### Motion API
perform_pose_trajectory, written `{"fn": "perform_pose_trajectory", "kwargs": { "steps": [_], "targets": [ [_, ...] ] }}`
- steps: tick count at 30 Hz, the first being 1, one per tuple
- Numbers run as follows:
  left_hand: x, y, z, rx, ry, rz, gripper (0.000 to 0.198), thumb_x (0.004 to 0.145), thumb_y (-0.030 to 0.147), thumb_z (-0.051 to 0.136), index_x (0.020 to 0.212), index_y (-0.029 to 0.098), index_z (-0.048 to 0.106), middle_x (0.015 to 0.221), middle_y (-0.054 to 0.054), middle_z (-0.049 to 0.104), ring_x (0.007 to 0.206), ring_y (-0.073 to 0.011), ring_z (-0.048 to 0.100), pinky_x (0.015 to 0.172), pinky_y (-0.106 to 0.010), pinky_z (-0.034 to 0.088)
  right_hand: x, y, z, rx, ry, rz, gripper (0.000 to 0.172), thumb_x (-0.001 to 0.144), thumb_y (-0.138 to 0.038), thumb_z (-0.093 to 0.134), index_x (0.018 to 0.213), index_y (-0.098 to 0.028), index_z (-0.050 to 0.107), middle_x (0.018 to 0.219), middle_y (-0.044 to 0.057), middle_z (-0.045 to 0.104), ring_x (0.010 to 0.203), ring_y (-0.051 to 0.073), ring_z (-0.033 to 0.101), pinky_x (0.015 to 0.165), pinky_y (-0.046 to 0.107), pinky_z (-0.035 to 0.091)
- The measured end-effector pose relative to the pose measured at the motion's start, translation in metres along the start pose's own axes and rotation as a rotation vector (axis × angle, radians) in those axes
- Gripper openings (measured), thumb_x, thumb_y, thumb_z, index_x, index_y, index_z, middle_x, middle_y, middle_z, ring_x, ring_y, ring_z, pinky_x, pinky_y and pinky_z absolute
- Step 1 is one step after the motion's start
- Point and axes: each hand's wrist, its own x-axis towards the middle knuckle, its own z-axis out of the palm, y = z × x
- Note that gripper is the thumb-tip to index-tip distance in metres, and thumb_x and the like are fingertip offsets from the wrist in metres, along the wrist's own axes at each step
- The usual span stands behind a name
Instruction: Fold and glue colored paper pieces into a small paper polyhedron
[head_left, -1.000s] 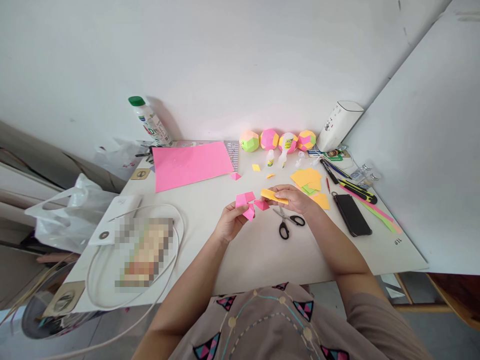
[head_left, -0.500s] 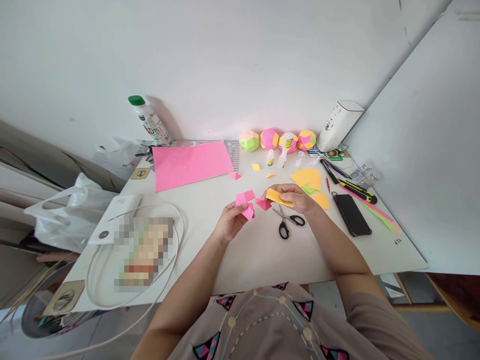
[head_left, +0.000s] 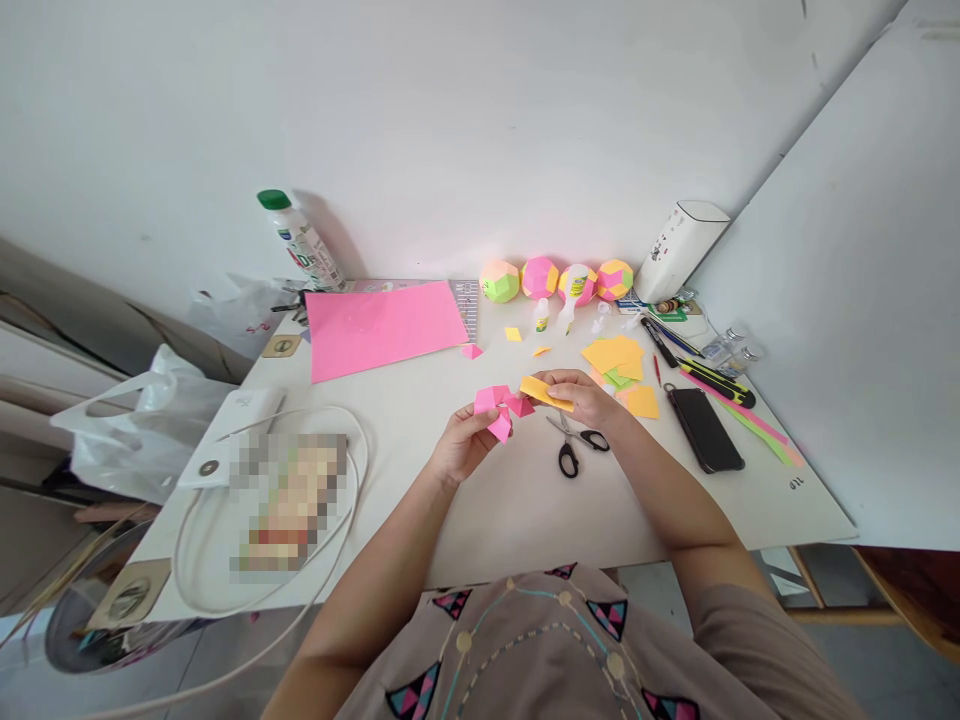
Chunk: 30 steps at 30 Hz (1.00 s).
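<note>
My left hand [head_left: 466, 440] is closed on a pink folded paper piece [head_left: 491, 400], pinched between thumb and fingers above the table. Facing it, my right hand [head_left: 581, 395] grips a folded orange-yellow paper strip [head_left: 546, 392]. A smaller pink paper piece [head_left: 519, 405] shows beneath the strip at the right fingertips and meets the left hand's piece; whether it is attached I cannot tell. Just below my right hand, black-handled scissors [head_left: 568, 460] lie on the table with blades partly hidden. Loose yellow and green paper sheets [head_left: 619, 355] lie beyond that hand.
Several paper balls [head_left: 540, 278] line the wall, with glue bottles [head_left: 541, 316] before them. A large pink sheet [head_left: 382, 330] covers a cutting mat at the back left. A black phone [head_left: 705, 430], pens and cutters [head_left: 716, 383] lie right. A white cable [head_left: 364, 450] loops on the left.
My right hand has moved left with the yellow strip, bringing the small pink piece against the one in my left hand. My left hand has shifted only slightly.
</note>
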Motion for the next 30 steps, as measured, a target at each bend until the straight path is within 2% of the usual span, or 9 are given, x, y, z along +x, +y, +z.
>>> {"fn": "perform_pose_trajectory", "kwargs": {
  "steps": [7, 15, 30],
  "targets": [
    [0.0010, -0.0019, -0.0025, -0.002, -0.018, 0.004, 0.016, 0.066, 0.026, 0.076, 0.071, 0.013, 0.069, 0.063, -0.004, 0.066, 0.060, -0.0139, 0.059, 0.063, -0.028, 0.046, 0.0017, 0.0003, 0.0005, 0.073, -0.004, 0.011, 0.016, 0.078, -0.027, 0.060, 0.074, -0.013, 0.066, 0.098, 0.011, 0.066, 0.091, 0.022, 0.060, 0.089, 0.042, 0.045],
    [0.0005, -0.0004, -0.0012, 0.015, 0.003, 0.000, 0.016, 0.065, 0.025, 0.077, 0.070, 0.013, 0.068, 0.064, -0.004, 0.065, 0.059, -0.0135, 0.060, 0.062, -0.028, 0.047, 0.0020, 0.0018, -0.0002, 0.088, -0.025, 0.009, 0.020, 0.079, -0.027, 0.059, 0.086, -0.011, 0.070, 0.101, 0.013, 0.068, 0.096, 0.024, 0.061, 0.093, 0.045, 0.044],
    [0.0007, -0.0005, -0.0029, 0.023, -0.012, 0.025, 0.016, 0.067, 0.026, 0.076, 0.071, 0.013, 0.068, 0.064, -0.004, 0.066, 0.060, -0.0142, 0.060, 0.063, -0.029, 0.046, 0.0020, -0.0003, 0.0021, 0.067, 0.005, 0.010, 0.017, 0.077, -0.028, 0.061, 0.079, -0.012, 0.068, 0.097, 0.012, 0.068, 0.093, 0.024, 0.062, 0.092, 0.045, 0.045]
  ]
}}
